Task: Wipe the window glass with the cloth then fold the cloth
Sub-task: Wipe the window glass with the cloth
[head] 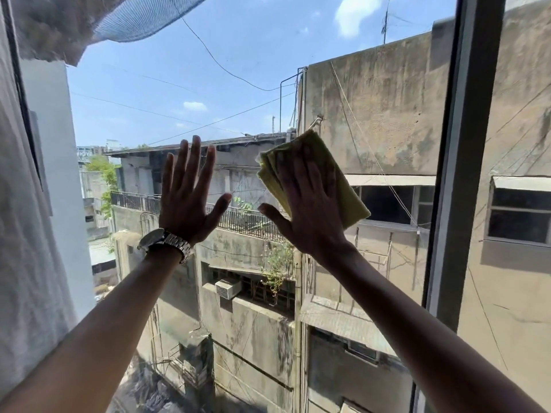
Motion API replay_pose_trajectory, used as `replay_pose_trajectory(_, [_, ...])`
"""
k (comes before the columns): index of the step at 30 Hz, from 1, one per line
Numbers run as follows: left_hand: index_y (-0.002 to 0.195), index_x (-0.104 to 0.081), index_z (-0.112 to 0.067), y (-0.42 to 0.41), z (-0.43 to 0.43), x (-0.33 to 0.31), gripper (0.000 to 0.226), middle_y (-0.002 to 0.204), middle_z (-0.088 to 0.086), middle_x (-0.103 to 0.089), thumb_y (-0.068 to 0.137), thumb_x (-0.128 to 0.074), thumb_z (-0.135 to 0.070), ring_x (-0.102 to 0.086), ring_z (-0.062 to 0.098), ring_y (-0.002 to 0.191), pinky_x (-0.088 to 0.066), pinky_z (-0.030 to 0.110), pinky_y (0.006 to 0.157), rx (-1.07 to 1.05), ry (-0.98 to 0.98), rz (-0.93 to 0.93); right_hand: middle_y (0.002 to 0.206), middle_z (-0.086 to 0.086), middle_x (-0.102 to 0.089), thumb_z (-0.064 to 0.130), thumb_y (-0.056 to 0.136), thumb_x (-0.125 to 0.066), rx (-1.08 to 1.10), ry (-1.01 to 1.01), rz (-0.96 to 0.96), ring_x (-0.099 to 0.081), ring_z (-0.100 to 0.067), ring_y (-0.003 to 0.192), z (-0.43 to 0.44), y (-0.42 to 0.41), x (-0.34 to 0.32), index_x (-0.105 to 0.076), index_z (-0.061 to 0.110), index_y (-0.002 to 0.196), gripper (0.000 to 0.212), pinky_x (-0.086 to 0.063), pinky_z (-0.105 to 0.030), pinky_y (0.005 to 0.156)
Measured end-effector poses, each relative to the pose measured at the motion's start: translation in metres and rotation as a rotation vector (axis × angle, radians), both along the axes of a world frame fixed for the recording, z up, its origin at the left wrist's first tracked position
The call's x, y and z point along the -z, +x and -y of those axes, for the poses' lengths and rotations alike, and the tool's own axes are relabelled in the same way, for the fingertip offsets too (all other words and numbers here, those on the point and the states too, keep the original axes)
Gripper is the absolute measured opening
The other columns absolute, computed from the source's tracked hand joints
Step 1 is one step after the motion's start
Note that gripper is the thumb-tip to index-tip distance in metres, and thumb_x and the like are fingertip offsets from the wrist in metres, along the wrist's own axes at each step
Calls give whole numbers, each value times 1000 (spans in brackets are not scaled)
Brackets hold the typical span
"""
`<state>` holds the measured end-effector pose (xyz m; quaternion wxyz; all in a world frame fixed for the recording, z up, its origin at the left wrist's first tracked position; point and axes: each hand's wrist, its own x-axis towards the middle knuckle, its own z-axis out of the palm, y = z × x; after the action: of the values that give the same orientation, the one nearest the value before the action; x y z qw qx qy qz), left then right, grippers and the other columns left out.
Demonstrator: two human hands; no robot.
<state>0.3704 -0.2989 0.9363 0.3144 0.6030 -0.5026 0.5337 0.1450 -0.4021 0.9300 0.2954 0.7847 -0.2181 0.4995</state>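
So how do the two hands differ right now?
The right hand presses a folded yellow cloth flat on the glass; the left hand is bare, with nothing under it. The left wrist wears a metal watch; the right wrist has none. The left hand's fingers are spread and reach a little lower than the cloth's top. Both are open, palms toward the glass.

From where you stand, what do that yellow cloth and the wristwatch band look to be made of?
The cloth under the right hand looks like soft, matte microfibre or a similar woven fabric: it lies in limp folded layers with a fuzzy edge. The watch band on the left wrist looks like brushed metal, probably steel: separate links with a grey sheen.
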Motion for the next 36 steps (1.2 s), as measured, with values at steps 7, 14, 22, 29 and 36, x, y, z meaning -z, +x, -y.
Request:
replay_pose_trajectory(7, [162,-17,-12,1,1,0,88,171,19,-14,96,-6,-69,-11,33,161,-9,54,132,-10,7,-4,169,-9,-15,76,98,-17,-15,-93,-449,-6,-29,159,8,-22,93,-20,20,161,85,-3,-53,130])
replay_pose_trajectory(14, [161,-20,-12,0,0,0,86,170,19,-17,97,-8,-67,-12,32,160,-12,54,131,-23,20,-17,171,-8,-12,76,93,-37,-29,89,-172,-1,-25,160,36,-88,66,-19,17,162,92,-6,-52,131])
replay_pose_trajectory(22, [163,-12,-21,-12,7,8,74,173,9,-8,99,6,-56,-5,25,162,-9,51,132,-15,-54,-136,172,-10,0,83,88,-35,39,182,-131,3,-29,159,2,-37,-3,-6,17,163,103,-1,-60,128])
replay_pose_trajectory(29, [163,-16,-22,-4,8,14,72,173,6,-8,101,-4,-56,-7,24,162,-9,50,132,44,-87,-95,171,-12,-10,83,88,-34,100,57,-383,-2,-31,159,-11,-17,97,-10,15,162,103,-5,-59,128])
replay_pose_trajectory(36, [162,-20,-18,-6,7,15,80,172,13,-14,98,-11,-66,-12,28,161,-8,50,132,42,-80,-84,168,-7,-24,76,92,-37,88,-33,-369,-14,-27,157,12,-49,94,-24,21,161,89,-28,-56,125])
